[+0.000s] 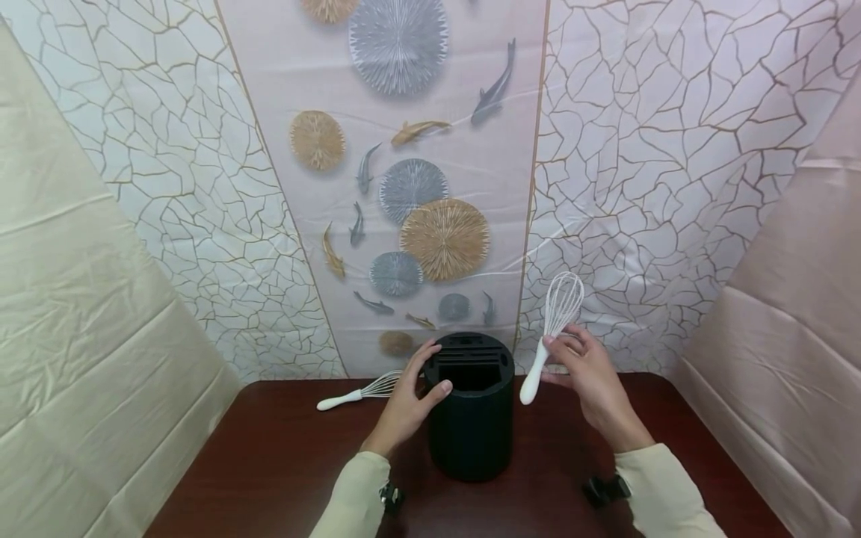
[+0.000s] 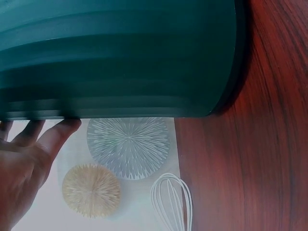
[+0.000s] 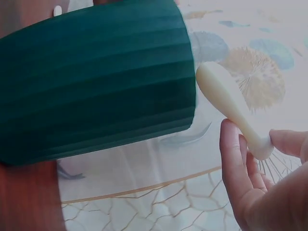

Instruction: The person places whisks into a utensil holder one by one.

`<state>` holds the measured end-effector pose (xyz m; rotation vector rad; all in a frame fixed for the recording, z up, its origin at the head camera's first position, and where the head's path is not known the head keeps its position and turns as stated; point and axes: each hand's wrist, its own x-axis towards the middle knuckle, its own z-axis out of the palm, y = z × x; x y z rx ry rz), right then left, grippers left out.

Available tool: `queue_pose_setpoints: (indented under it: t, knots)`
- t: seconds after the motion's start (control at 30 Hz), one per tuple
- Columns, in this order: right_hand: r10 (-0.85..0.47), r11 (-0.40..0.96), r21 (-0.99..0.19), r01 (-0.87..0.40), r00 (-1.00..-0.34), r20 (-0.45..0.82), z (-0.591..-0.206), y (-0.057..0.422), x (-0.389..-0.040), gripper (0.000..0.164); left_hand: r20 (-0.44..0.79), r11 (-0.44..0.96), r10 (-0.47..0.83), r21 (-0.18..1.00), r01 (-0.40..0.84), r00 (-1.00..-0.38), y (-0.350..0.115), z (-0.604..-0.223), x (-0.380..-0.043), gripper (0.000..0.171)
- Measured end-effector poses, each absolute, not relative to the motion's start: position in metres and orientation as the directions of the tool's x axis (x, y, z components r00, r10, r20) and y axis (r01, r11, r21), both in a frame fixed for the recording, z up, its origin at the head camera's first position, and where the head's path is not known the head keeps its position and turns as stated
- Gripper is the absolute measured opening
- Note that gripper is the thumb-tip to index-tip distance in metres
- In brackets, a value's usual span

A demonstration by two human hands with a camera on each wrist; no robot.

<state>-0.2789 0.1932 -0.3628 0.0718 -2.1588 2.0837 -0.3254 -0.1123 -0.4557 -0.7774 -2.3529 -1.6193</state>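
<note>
A dark green, ribbed utensil holder stands upright on the table; its black slotted top has one large rectangular opening. My left hand holds the holder by its left side near the rim, thumb at the front and fingers toward the back. To the right of the holder, my right hand pinches a white whisk where handle and wires meet. This whisk is tilted, wires up, with its handle end pointing down toward the holder. A second white whisk lies behind my left hand, its wires partly hidden.
The dark reddish-brown table ends at a patterned cloth backdrop with fish and round motifs. Plain beige cloth hangs on the left and more on the right. Both wrists carry dark straps.
</note>
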Motion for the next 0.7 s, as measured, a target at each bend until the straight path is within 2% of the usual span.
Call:
queue_pose_setpoints:
  t: [0.23, 0.7]
  knots:
    - [0.09, 0.056, -0.985, -0.163, -0.982, 0.167, -0.347, 0.182, -0.278, 0.068, 0.439, 0.263, 0.314, 0.812, 0.521, -0.842, -0.112, -0.454, -0.322, 0.065]
    - [0.138, 0.057, -0.963, -0.263, -0.953, 0.269, -0.334, 0.167, -0.28, 0.057, 0.431, 0.28, 0.317, 0.808, 0.518, -0.845, -0.103, -0.455, -0.323, 0.064]
